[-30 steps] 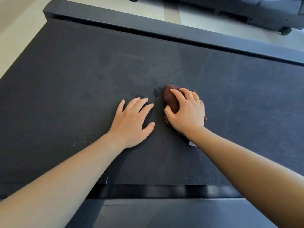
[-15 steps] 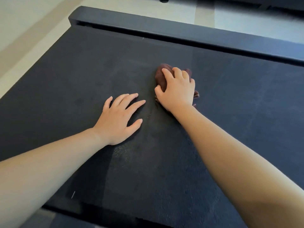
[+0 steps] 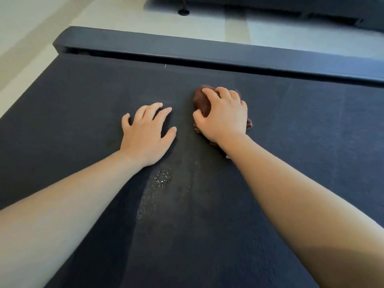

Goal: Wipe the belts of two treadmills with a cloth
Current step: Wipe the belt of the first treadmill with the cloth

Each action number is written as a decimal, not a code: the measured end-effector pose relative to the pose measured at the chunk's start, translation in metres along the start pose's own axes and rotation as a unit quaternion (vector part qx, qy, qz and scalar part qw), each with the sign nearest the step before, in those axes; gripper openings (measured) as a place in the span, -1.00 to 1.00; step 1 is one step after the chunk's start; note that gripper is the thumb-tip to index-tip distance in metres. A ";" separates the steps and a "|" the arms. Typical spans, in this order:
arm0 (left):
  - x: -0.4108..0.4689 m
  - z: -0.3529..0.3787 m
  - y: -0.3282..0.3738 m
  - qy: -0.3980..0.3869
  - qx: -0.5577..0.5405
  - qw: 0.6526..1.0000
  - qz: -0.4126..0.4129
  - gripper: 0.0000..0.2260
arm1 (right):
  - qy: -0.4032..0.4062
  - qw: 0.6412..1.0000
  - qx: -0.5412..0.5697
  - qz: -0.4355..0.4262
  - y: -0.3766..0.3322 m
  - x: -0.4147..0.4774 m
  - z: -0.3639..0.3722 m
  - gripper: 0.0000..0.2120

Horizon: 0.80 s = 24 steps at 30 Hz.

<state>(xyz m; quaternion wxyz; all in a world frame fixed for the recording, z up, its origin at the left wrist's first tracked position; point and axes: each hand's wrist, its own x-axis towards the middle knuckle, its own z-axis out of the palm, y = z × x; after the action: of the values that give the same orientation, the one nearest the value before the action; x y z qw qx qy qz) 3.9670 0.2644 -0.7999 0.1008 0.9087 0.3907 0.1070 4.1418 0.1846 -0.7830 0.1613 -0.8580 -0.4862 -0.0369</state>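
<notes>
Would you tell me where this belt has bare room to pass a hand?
The belt lies bare right of the right hand and left of the left hand, up to the far rail. The middle is crowded: a narrow strip separates the hands, the right gripping the cloth.

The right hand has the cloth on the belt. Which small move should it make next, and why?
Probably draw the cloth back toward the body and slightly left, over the glittering specks on the belt. The right hand grips the bunched cloth farther out than that patch; the left hand rests on the belt, holding nothing.
</notes>
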 end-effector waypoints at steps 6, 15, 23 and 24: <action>0.000 0.006 -0.002 0.036 0.004 0.999 0.004 -0.51 | 0.023 0.999 -0.005 0.028 0.014 0.085 0.014 -0.47; 0.003 0.006 -0.004 0.040 -0.013 0.999 0.003 -0.51 | 0.007 0.999 -0.011 0.034 0.012 0.076 0.015 -0.45; -0.026 -0.009 -0.017 -0.027 -0.016 0.998 0.049 -0.54 | 0.003 1.000 0.001 -0.015 -0.023 -0.057 -0.008 -0.48; -0.036 -0.011 -0.024 -0.026 -0.014 0.997 0.065 -0.54 | 0.003 1.000 0.003 -0.025 -0.027 -0.072 -0.011 -0.48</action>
<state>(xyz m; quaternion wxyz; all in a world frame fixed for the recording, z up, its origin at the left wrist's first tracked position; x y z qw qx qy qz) 3.9232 0.2553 -0.7998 0.1167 0.9331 0.3268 0.0949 4.0821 0.1352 -0.7815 0.1648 -0.8450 -0.5070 -0.0422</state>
